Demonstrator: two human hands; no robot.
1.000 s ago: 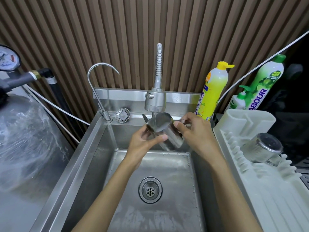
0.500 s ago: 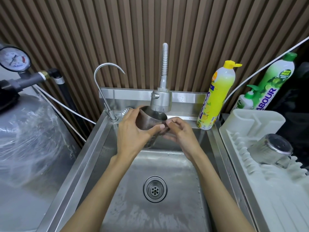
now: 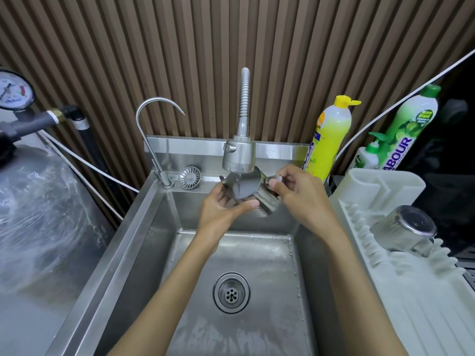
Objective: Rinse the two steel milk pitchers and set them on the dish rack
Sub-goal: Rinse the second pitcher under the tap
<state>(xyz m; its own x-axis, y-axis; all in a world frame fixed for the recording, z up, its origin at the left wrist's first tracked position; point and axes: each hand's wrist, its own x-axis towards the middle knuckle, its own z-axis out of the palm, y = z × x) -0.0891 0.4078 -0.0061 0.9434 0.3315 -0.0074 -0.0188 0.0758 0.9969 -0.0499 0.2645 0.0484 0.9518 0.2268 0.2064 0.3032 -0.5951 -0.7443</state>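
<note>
The shiny steel milk pitcher (image 3: 243, 186) tips sideways just under the grey tap head (image 3: 239, 156), above the steel sink (image 3: 144, 227), with the left hand (image 3: 221, 214) curled around its open end and the right hand (image 3: 300, 194) pinching its handle, while the other steel pitcher (image 3: 403, 231) sits on the white plastic dish rack (image 3: 424, 304).

The pitcher (image 3: 243, 186) is half hidden: handle under your right hand (image 3: 298, 194), lower wall behind your left hand (image 3: 218, 205), far rim behind the spray head (image 3: 239, 156). The mouth of the racked pitcher (image 3: 403, 229) is out of sight. Left edge clips the gauge (image 3: 14, 92); right and bottom edges clip the dish rack (image 3: 411, 291).
</note>
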